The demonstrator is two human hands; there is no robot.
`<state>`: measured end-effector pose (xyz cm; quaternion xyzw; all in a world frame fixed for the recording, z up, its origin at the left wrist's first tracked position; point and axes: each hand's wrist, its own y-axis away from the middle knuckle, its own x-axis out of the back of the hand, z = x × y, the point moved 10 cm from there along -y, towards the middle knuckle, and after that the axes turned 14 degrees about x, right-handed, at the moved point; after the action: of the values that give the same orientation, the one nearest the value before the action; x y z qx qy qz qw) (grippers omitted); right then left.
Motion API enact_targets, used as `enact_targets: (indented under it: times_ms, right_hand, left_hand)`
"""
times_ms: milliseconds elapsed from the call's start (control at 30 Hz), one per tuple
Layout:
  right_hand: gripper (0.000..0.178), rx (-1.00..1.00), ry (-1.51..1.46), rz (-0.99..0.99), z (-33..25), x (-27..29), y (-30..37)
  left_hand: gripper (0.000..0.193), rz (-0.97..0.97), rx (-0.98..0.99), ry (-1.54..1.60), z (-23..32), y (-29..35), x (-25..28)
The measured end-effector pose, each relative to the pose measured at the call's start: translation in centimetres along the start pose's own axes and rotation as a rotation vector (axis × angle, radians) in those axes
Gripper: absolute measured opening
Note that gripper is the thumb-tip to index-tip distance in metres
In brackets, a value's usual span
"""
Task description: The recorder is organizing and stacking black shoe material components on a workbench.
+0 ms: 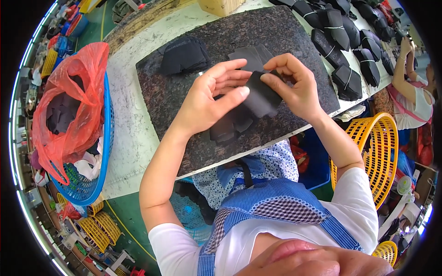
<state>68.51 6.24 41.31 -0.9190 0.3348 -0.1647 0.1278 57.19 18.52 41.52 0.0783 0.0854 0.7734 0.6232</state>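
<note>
Over a dark speckled slab (152, 94), my right hand (297, 87) pinches a black fabric-like piece (261, 94) by its upper edge, between thumb and fingers. The lower part of that piece is blurred. At its left side is my left hand (214, 94), open, with the fingers stretched and the thumb apart; the thumb tip is close to the piece, and whether it touches I cannot tell. Loose dark pieces (230, 126) lie beneath the hands. Grey-black flat pieces (246, 56) lie beyond them, partly hidden by my fingers. A stack of black pieces (184, 56) rests at the slab's far left.
Tied black bundles (347, 83) cover the table's far right. A blue basket (108, 124) with a red plastic bag (85, 108) stands at the left, a yellow basket (386, 156) at the right. A wooden block (221, 5) sits at the back. Another person (410, 99) works at far right.
</note>
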Motion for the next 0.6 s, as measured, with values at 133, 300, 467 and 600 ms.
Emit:
enact_targets:
  times_ms: [133,300,467,600]
  right_hand:
    - [0.015,0.224,0.089,-0.108,-2.9,-2.0,-0.2]
    - [0.022,-0.195,-0.286,-0.13,1.4,-2.0,0.8]
    - [0.024,-0.24,-0.29,-0.188,1.1,-2.7,1.8]
    - [0.022,-0.174,-0.28,-0.178,0.3,-2.3,2.5]
  left_hand:
    - [0.03,0.164,0.008,-0.213,1.0,0.6,0.4]
    - [0.016,0.344,-0.397,-0.687,4.3,2.7,-0.8]
    - [0.017,0.499,-1.069,-1.07,5.8,7.7,-5.5]
    - [0.02,0.447,-1.042,-1.0,4.7,7.9,-5.6]
